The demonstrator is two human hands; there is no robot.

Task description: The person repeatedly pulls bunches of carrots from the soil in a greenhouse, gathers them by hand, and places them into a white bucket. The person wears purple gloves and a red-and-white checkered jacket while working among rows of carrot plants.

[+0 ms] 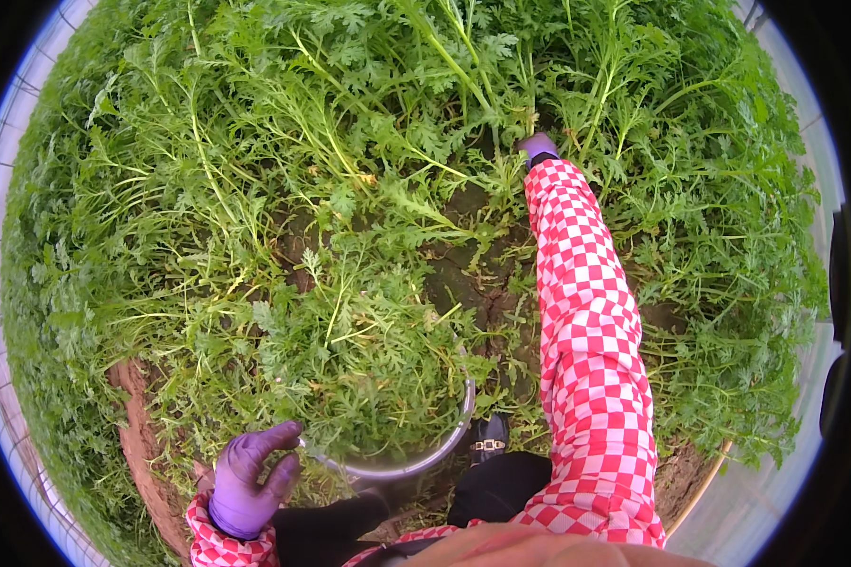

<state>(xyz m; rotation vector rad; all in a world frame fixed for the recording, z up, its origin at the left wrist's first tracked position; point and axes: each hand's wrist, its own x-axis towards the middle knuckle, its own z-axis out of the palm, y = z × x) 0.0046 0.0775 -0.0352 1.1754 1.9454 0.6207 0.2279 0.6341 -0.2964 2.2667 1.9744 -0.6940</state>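
Observation:
A round metal basin (425, 464) heaped with cut leafy greens (369, 354) stands before my knees. At its lower left side is my left hand (255, 471) in a purple glove, its thumb and curled fingers apart; a small pale thing shows by the fingertips, too small to name. My right arm, in a red and white checked sleeve, reaches forward to the base of the standing green plants (482, 78). Only the purple-gloved back of my right hand (537, 147) shows there; its fingers are hidden among the stems.
Dense leafy plants surround me on the left, front and right. Bare brown soil (457, 283) shows between the basin and my right arm. A black shoe with a buckle (489, 439) is beside the basin. Translucent sheeting (766, 489) borders the bed at the right.

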